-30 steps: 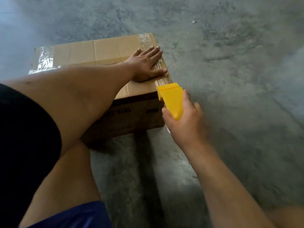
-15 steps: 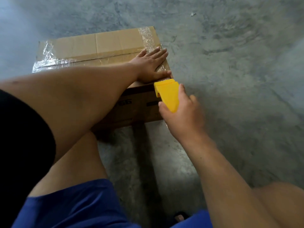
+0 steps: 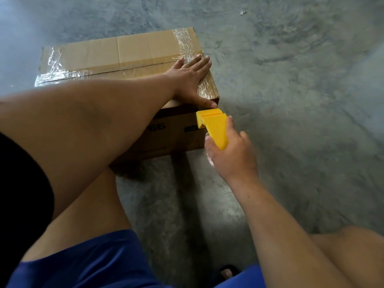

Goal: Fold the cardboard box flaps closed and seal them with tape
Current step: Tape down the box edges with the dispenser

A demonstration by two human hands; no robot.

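A brown cardboard box stands on the concrete floor with its top flaps folded shut. Clear tape runs across its right end and more tape covers the left end and the middle seam. My left hand lies flat, fingers spread, on the top near the right front corner, pressing the tape. My right hand grips a yellow tape dispenser, held against the box's front side just below that corner. The tape roll is mostly hidden behind my hand.
Grey concrete floor surrounds the box. My knees in blue shorts fill the bottom of the view, close to the box's front. A small scrap lies on the floor far behind.
The yellow dispenser has dropped from the top front edge of the box down onto its front side. My left hand has stayed flat near the corner.
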